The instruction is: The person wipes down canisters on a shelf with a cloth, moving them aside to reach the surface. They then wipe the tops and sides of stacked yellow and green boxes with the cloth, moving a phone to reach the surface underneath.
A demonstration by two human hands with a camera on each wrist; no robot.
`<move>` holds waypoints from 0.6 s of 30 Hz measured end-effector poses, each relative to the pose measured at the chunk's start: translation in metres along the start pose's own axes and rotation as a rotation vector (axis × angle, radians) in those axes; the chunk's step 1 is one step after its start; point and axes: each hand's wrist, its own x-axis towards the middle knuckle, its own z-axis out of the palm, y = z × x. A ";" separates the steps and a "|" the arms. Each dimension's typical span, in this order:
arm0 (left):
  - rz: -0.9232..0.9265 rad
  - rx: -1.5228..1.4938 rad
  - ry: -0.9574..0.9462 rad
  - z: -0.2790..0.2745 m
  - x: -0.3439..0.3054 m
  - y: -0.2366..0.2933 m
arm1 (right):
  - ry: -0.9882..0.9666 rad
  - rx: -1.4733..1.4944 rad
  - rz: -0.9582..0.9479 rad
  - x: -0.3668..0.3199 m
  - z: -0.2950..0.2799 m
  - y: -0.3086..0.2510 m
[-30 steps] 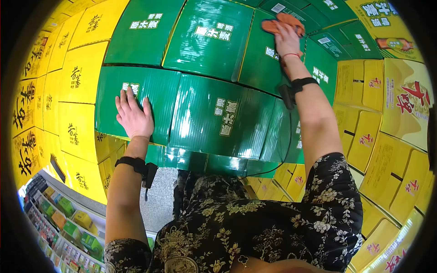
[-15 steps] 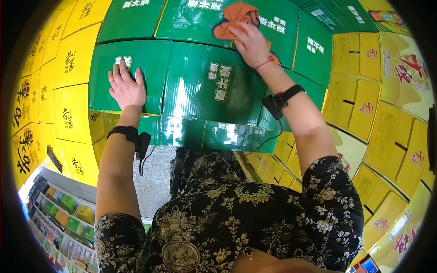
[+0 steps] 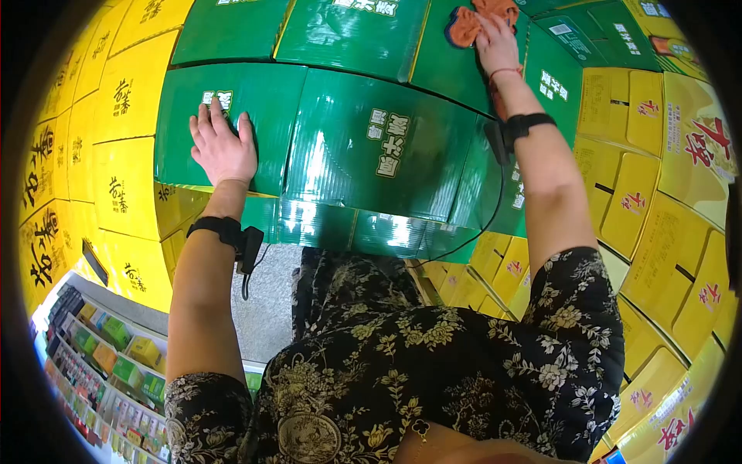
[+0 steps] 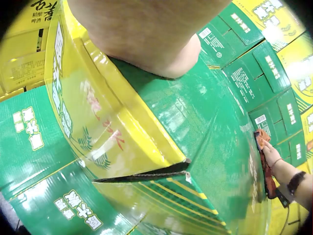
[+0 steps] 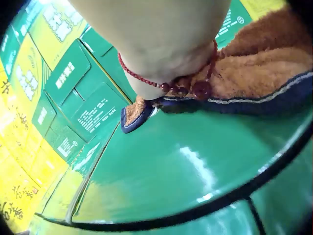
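My left hand (image 3: 224,147) rests flat, fingers spread, on top of a green carton (image 3: 185,93) at the near left of the stack. Farther off and to the right, my right hand (image 3: 498,50) presses an orange cloth (image 3: 464,29) with dark blue edging onto another green carton (image 3: 437,73). Its fingers lie extended over the cloth, and the thumb is hidden. In the right wrist view the fuzzy cloth (image 5: 264,73) spreads beneath the wrist with its red beaded bracelet (image 5: 171,89). The left wrist view shows the left palm's heel (image 4: 181,63) on the carton's top.
Yellow cartons (image 3: 127,182) rise in a stack on the left, and more yellow cartons (image 3: 618,185) line the right. Shelves of small packages (image 3: 116,356) stand at the lower left, beside grey floor (image 3: 263,309). A thin cable (image 3: 495,220) hangs from the right wrist camera.
The right hand swept the cloth left and nearer, then back right and away across the green cartons. The left hand stayed on its carton while the head view shifted a little.
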 end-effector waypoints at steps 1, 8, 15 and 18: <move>0.004 -0.001 0.014 0.000 0.000 -0.001 | 0.000 0.008 0.000 0.008 0.007 0.010; 0.009 -0.015 0.014 0.000 0.001 0.000 | 0.013 -0.093 0.129 -0.010 0.006 -0.028; 0.017 -0.048 -0.012 -0.002 0.000 0.000 | -0.004 -0.037 0.130 -0.073 -0.016 -0.084; 0.027 -0.060 -0.016 -0.002 0.000 -0.002 | -0.034 -0.021 0.175 -0.103 -0.033 -0.106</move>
